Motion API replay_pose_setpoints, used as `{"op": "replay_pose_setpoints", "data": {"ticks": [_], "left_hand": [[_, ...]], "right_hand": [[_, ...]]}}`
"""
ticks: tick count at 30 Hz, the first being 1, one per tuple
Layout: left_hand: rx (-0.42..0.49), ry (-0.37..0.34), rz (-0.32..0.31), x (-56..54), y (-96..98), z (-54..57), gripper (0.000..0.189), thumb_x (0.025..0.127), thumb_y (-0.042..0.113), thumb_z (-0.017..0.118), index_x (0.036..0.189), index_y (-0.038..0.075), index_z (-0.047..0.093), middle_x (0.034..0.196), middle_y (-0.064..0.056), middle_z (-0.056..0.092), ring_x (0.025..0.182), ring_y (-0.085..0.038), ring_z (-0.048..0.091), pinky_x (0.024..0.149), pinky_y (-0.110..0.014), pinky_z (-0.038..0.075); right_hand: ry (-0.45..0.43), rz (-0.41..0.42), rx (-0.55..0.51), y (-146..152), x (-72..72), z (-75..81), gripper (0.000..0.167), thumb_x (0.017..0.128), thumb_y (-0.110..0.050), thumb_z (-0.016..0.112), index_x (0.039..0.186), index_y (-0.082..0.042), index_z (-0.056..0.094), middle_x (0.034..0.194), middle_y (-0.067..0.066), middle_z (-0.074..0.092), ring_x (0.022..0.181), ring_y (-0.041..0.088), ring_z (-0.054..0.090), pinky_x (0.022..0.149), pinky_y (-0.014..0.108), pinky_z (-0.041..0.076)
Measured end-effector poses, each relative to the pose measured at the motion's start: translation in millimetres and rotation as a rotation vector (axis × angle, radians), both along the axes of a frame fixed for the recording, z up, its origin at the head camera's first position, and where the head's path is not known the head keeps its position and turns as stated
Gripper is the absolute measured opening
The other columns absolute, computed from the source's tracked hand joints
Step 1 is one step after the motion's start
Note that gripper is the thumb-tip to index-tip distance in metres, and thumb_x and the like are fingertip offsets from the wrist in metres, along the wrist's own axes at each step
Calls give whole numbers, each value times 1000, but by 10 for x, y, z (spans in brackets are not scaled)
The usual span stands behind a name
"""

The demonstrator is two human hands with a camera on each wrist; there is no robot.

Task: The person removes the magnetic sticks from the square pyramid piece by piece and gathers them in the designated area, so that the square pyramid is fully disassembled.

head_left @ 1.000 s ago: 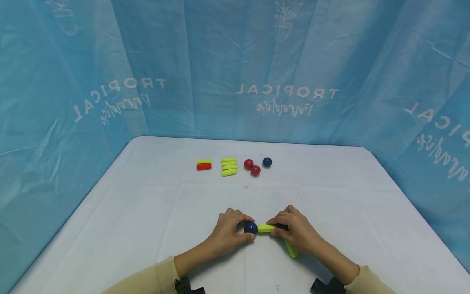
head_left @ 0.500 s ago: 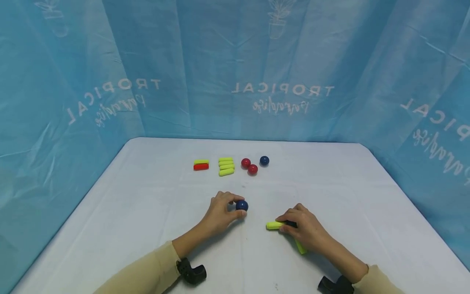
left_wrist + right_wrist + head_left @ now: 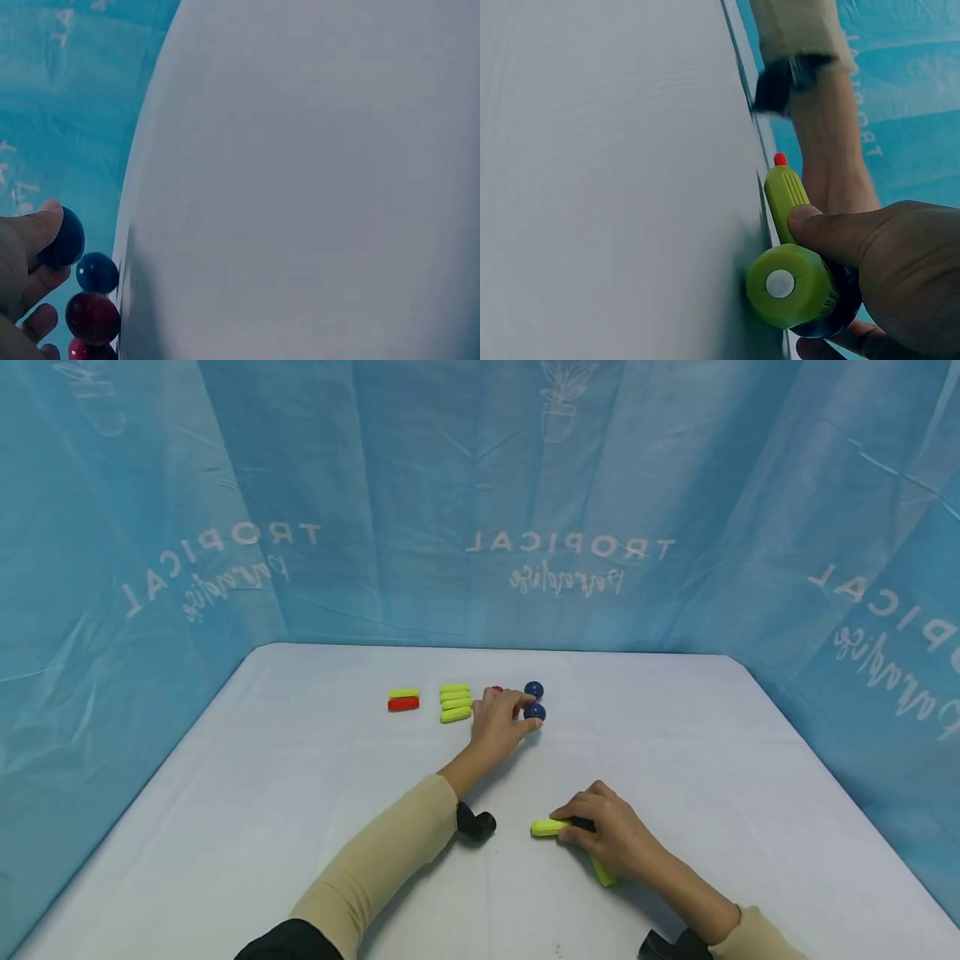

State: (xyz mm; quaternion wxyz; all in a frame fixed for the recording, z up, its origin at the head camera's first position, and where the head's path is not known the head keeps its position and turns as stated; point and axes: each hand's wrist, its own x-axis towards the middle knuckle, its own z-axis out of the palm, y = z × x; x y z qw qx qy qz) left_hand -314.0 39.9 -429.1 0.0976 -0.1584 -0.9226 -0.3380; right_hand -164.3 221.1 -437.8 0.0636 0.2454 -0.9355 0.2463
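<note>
At the back of the table, my left hand (image 3: 497, 718) pinches a dark blue ball (image 3: 535, 712) between thumb and fingers. Right behind it is a second blue ball (image 3: 534, 690). Two red balls (image 3: 93, 318) show below the held ball in the left wrist view; the hand mostly hides them in the head view. Nearer the front, my right hand (image 3: 611, 835) grips a dark ball (image 3: 847, 300) with two yellow-green sticks set against it. One stick (image 3: 550, 828) points left, the other (image 3: 603, 872) toward the person. Its round white-centred end faces the right wrist camera.
Several yellow-green sticks (image 3: 455, 703) lie in a stack-like row left of the left hand. Farther left, a red stick (image 3: 403, 703) lies against a yellow-green one (image 3: 403, 693). A blue printed curtain (image 3: 480, 602) surrounds the white table (image 3: 300, 793).
My left hand has carried the blue ball away from the left stick's end, to the back beside the other balls. The right hand still holds its piece in about the same spot.
</note>
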Motion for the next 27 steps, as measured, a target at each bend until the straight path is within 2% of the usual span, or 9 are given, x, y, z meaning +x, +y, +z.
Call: {"op": "replay_pose_setpoints", "data": {"ticks": [5,10,14,20,23,27], "left_hand": [[-74,40,63,-191,39,10,38,81,40,71,116,25,66,82,3,65,104,-16,44,92,-39,28],[-146,16,65,-279,57,-24,39,81,40,71,117,26,66,88,5,71,117,-19,43,104,-44,24],[-183,-3,49,-303,65,-41,38,81,39,72,117,25,66,95,4,71,122,-19,43,108,-45,22],[-196,-26,50,-303,69,-39,38,82,39,71,117,24,66,115,2,68,121,-21,42,108,-45,22],[-199,-34,52,-300,69,-41,38,83,39,70,118,24,66,120,2,66,120,-22,42,107,-45,22],[-191,-37,50,-300,70,-48,38,83,38,70,118,24,66,118,3,67,121,-21,42,108,-44,22]], "right_hand": [[-8,6,2,-50,-4,8,22,80,-26,73,102,-27,72,94,-17,68,87,2,47,74,24,44],[-26,13,-5,-90,5,11,22,80,-26,73,102,-27,72,95,-16,68,87,2,47,73,23,43],[-28,9,-2,-104,9,16,23,80,-26,73,102,-25,72,95,-15,68,87,2,47,73,23,43],[-17,-11,40,-104,17,40,29,78,-30,75,105,-24,71,99,-13,68,87,3,47,74,24,44],[-10,-50,72,-92,46,81,35,76,-34,76,108,-23,69,101,-12,67,88,4,46,74,24,43],[9,-125,100,-43,103,143,39,74,-37,78,108,-22,69,101,-11,67,87,5,45,72,25,40]]}}
